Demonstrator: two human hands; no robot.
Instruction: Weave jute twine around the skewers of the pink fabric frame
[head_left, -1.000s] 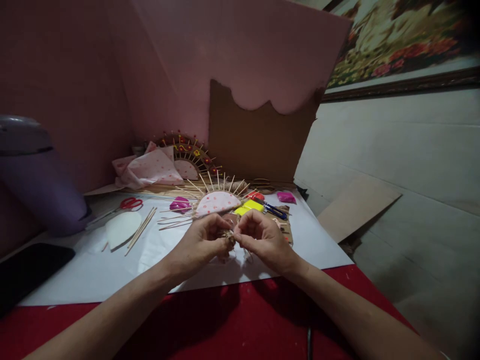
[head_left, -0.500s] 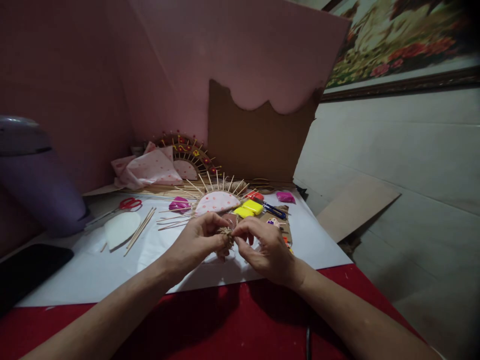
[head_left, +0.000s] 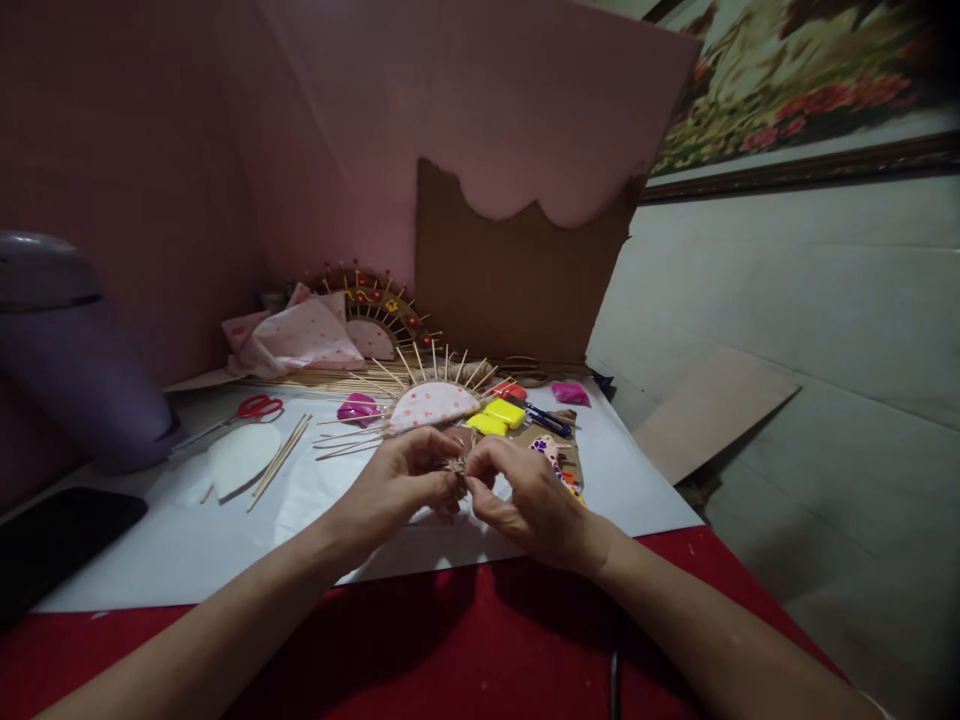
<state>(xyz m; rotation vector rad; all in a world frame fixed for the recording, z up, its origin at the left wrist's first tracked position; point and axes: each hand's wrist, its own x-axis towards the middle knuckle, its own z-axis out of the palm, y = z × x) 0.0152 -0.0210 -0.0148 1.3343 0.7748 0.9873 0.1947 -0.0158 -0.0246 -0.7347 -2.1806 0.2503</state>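
Observation:
My left hand (head_left: 405, 482) is closed, its thumb and fingers pinching a small tangle of brown twine (head_left: 454, 466). From the other side my right hand (head_left: 529, 500) pinches the same twine between thumb and forefinger. Much of the twine is hidden by the fingers. Just beyond my hands lies a half-round piece covered in pink dotted cloth (head_left: 433, 405), with thin wooden sticks fanning out of its curved edge. Yellow packets (head_left: 498, 416) and a dark blue cutter (head_left: 547, 418) lie behind my right hand, and a purple-spotted piece (head_left: 545, 449) shows past its knuckles.
On the white sheet (head_left: 641, 480) at left are red-handled scissors (head_left: 260, 406), a white oval (head_left: 244, 458), loose sticks (head_left: 281, 462) and a black phone-like slab (head_left: 82, 535). A purple bottle (head_left: 82, 370) stands far left. Cut cardboard (head_left: 517, 280) leans at the back.
My fingers have shifted slightly around the twine, and less of it shows. My right hand has turned a little, uncovering more of the purple-spotted piece.

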